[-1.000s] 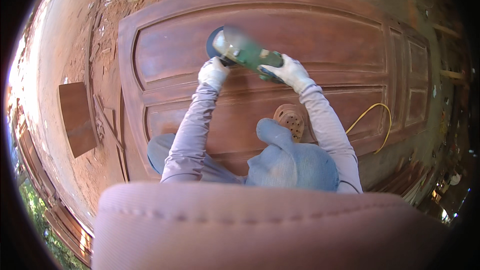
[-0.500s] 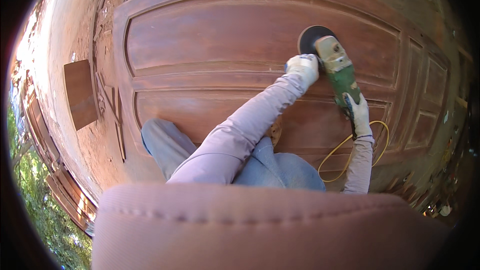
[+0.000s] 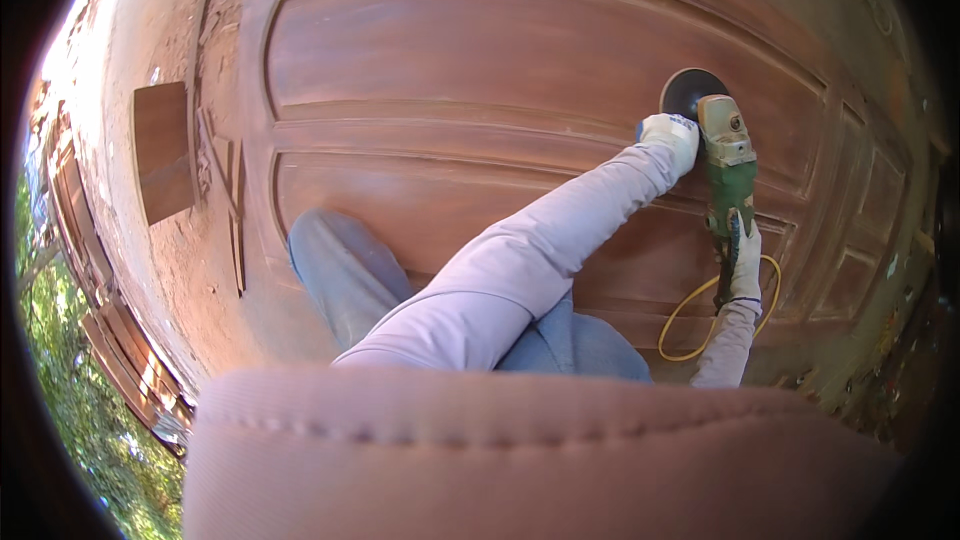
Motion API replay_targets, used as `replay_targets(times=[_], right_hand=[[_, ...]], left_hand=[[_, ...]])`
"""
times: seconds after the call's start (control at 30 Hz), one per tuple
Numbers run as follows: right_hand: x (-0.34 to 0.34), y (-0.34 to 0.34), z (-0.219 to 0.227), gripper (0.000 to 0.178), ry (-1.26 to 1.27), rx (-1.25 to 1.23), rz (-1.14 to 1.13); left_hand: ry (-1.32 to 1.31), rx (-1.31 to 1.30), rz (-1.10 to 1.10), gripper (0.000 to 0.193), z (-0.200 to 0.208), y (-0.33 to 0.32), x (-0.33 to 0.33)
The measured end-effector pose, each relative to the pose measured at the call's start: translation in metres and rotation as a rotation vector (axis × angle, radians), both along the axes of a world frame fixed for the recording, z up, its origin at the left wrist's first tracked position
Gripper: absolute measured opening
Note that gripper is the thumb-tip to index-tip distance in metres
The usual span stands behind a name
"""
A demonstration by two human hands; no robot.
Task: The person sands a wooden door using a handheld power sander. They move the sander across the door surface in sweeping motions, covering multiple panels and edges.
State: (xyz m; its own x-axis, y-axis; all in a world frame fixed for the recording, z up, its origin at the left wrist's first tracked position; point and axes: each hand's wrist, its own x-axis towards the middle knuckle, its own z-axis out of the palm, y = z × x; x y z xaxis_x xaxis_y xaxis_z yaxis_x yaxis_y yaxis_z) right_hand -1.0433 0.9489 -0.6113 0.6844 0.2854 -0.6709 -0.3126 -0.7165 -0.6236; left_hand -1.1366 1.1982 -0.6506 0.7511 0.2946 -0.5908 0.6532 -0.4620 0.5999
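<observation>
A green angle grinder (image 3: 732, 175) with a dusty metal head carries a round dark sanding disc (image 3: 692, 92). The disc lies over the upper panel of a reddish-brown wooden door (image 3: 480, 50), towards its right end. My left hand (image 3: 672, 137), in a white and blue work glove, is closed beside the grinder's head, around what looks like its side handle, which the glove hides. Further back, my right hand (image 3: 746, 258), gloved too, wraps round the grinder's rear body. From there a yellow cord (image 3: 668, 335) loops near my right forearm.
The door lies flat, with raised mouldings and smaller panels at its right end. My jeans-clad knee (image 3: 345, 260) rests over its near left part. A brown board (image 3: 163, 152) and thin wood strips (image 3: 238, 205) lie on the dirt at left. Stacked planks (image 3: 125, 365) stand beyond.
Both hands have carried the grinder to the right and slightly nearer along the door panel. The yellow cord loop has shifted right with it. The view has also moved a little.
</observation>
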Motion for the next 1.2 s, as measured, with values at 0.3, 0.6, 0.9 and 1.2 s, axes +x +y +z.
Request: replay_targets(times=[0.3, 0.6, 0.9, 1.2], right_hand=[[-0.121, 0.167, -0.021, 0.052, -0.091, 0.077, 0.39], [-0.25, 0.315, -0.029, 0.097, -0.248, -0.062, 0.914], [-0.235, 0.308, -0.027, 0.084, -0.176, 0.01, 0.893], [-0.12, 0.15, -0.029, 0.055, -0.175, 0.066, 0.547]], left_hand=[[0.052, 0.14, 0.314, 0.028, -0.018, 0.126, -0.193], [0.173, 0.313, 0.637, 0.029, -0.045, 0.199, -0.389], [0.163, 0.301, 0.696, 0.028, -0.048, 0.179, -0.38], [-0.044, 0.058, 0.461, 0.025, -0.028, 0.087, -0.226]])
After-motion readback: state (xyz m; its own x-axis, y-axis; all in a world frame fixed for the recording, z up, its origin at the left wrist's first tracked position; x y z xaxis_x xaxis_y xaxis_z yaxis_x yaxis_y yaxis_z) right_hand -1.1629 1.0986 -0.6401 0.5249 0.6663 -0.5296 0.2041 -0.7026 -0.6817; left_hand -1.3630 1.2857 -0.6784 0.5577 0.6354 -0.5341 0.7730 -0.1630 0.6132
